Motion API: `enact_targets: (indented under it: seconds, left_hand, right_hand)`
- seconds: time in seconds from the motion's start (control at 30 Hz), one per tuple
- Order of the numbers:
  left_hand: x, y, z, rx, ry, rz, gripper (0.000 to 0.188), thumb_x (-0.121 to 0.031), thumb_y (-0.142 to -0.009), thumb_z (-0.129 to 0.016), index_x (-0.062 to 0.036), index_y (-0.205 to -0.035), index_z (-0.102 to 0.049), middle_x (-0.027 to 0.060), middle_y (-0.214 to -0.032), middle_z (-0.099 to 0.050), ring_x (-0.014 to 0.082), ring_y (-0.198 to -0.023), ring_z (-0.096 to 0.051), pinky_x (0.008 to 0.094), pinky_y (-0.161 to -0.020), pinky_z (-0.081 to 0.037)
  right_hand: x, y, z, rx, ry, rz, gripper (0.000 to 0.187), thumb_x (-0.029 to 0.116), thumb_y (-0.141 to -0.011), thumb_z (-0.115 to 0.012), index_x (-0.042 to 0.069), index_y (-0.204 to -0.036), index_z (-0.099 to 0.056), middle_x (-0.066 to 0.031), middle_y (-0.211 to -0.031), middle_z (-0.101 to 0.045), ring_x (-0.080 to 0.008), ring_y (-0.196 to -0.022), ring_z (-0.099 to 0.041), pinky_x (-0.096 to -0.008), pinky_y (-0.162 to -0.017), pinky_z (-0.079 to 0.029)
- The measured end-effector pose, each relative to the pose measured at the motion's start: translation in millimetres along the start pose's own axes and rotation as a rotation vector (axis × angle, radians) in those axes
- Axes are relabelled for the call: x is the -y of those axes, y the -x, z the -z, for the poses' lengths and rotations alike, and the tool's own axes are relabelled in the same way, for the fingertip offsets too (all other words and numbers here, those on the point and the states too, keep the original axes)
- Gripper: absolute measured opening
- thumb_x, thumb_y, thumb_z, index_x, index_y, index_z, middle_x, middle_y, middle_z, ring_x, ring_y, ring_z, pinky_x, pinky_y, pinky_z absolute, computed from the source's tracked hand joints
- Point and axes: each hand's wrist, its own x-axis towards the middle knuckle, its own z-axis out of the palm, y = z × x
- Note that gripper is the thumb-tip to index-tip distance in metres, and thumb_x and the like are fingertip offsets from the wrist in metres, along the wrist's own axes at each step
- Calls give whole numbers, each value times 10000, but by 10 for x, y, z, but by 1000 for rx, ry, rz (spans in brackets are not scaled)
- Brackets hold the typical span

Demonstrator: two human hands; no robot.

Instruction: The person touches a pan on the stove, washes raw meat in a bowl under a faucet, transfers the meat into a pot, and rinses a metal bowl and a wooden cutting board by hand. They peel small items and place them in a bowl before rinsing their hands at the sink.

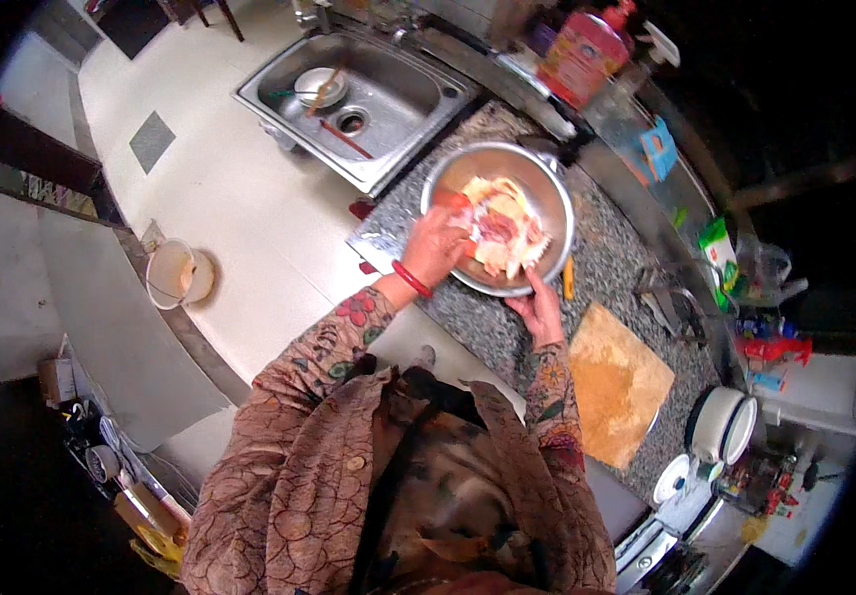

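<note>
A round steel bowl (553, 188) stands on the speckled granite counter (607, 260), filled with pale and reddish pieces of raw meat (503, 226). My left hand (436, 246), with a red bangle at the wrist, reaches into the bowl from its near-left rim and presses on the meat. My right hand (541, 309) grips the bowl's near rim from below, fingers curled against the outside wall. Patterned brown sleeves cover both forearms.
A steel sink (359, 91) with a small bowl and utensils lies to the left of the bowl. A wooden cutting board (618, 385) sits to the right, a white pot (722, 424) beyond it. Red bottles (583, 52) and packets line the back ledge. A white bucket (178, 274) stands on the floor.
</note>
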Motion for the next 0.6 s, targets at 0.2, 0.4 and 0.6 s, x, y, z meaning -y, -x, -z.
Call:
enact_targets:
  seconds: [0.2, 0.4, 0.6]
  left_hand:
    - [320, 18, 501, 181, 965, 614, 228, -108, -868, -472, -17, -1069, -533, 122, -957, -599, 199, -858, -596, 288, -743, -482]
    - [1093, -138, 1369, 185, 1190, 727, 327, 31, -845, -385, -4, -1169, -408, 147, -951, -580, 193, -798, -602, 265, -700, -494]
    - [1269, -834, 2164, 227, 1221, 453, 278, 16, -847, -415, 50, -1123, -426, 132, -990, -570, 154, -878, -576, 260, -807, -462]
  right_hand:
    - [-220, -183, -174, -188, -118, 135, 393, -60, -683, -523, -42, -1074, -487, -114, -940, -580, -222, -736, -612, -317, -583, -546]
    - [-342, 217, -903, -301, -55, 138, 335, -50, -668, -523, -51, -1003, -525, -83, -844, -581, -183, -636, -584, -261, -494, -496]
    - [-579, 107, -2048, -316, -118, 157, 307, -28, -686, -526, -49, -990, -564, -44, -804, -593, -122, -559, -547, -222, -425, -410]
